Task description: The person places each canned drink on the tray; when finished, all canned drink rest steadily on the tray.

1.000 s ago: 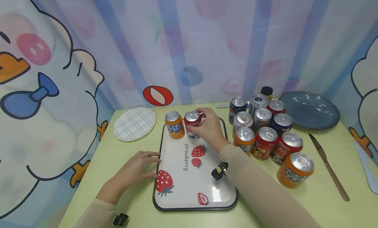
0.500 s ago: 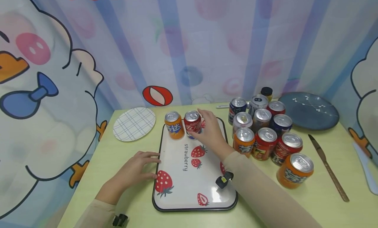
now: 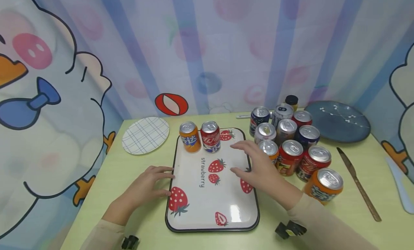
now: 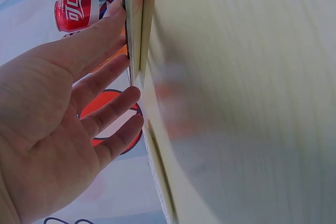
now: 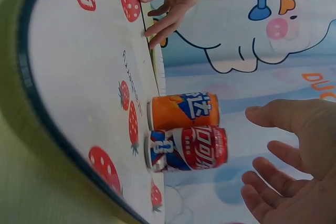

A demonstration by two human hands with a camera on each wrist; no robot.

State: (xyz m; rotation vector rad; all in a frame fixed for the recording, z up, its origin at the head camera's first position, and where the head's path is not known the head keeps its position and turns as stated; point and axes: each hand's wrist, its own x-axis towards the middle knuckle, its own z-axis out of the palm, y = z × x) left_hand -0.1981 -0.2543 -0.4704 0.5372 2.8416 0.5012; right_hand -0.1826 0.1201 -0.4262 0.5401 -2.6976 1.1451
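Red cola can (image 3: 210, 137), upright at the far end of the white strawberry tray (image 3: 200, 210), just beside an orange can (image 3: 190, 137)! Right hand (image 3: 262, 171) hung over the tray's right edge, thumb and fingers spread apart, well away from both. Over on the left, the left hand (image 3: 145, 185) sat with relaxed fingers at the rim, and more cans (image 3: 287, 129) crowded the worktop (image 3: 152, 239) to the right!

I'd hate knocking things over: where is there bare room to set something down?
On the tray, between its two cans and near rim; on the table, between checked plate and left fingers. Crowded: can cluster beside the dark plate.
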